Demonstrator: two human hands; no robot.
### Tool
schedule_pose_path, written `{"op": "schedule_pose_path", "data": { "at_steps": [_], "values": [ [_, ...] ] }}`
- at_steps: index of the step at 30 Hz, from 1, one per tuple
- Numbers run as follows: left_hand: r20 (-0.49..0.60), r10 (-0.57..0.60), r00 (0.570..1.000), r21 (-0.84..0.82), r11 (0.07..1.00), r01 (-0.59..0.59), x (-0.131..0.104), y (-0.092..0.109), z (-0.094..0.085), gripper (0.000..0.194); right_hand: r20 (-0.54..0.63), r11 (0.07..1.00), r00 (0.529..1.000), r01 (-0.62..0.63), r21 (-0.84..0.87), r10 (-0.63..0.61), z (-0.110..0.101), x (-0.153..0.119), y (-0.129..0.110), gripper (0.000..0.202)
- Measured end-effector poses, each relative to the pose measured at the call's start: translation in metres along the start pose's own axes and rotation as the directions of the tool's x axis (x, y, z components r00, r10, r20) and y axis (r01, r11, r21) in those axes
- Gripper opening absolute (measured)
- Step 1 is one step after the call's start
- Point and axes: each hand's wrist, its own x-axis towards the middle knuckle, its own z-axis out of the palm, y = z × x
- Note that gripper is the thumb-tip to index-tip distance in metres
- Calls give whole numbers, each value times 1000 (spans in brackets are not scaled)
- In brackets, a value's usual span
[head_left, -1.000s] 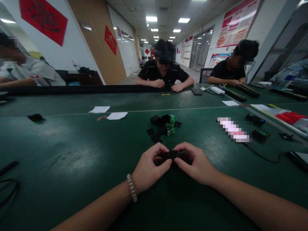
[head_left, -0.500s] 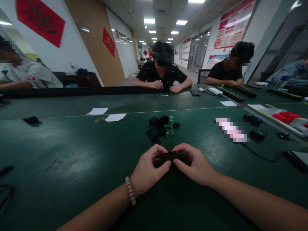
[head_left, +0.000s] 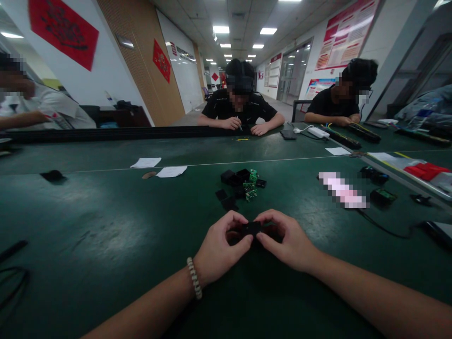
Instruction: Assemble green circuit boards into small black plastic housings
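Note:
A small black part is held between my two hands, low in the middle of the view. My left hand, with a beaded bracelet at its wrist, pinches the left side with thumb and fingers. The right side is gripped the same way by my right hand. Just beyond my fingers lie black housings, flat black pieces and green circuit boards in a loose pile on the green table.
White papers lie beyond the pile to the left. To the right are a pixelated pink-white object with a cable and a black device. Across the table, a person works with both hands; others sit left and right.
The whole view has shifted slightly, so the scene sits a little further right. Both my hands keep the same grip on the black part.

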Motion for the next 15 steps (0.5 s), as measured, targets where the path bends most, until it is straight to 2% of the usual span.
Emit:
{"op": "schedule_pose_path", "data": {
  "at_steps": [15],
  "values": [
    [1, -15, 1000, -33, 999, 15, -1, 1, 1, 22, 10, 1000, 1000, -10, -2, 10, 0, 0, 2, 23]
  ]
}}
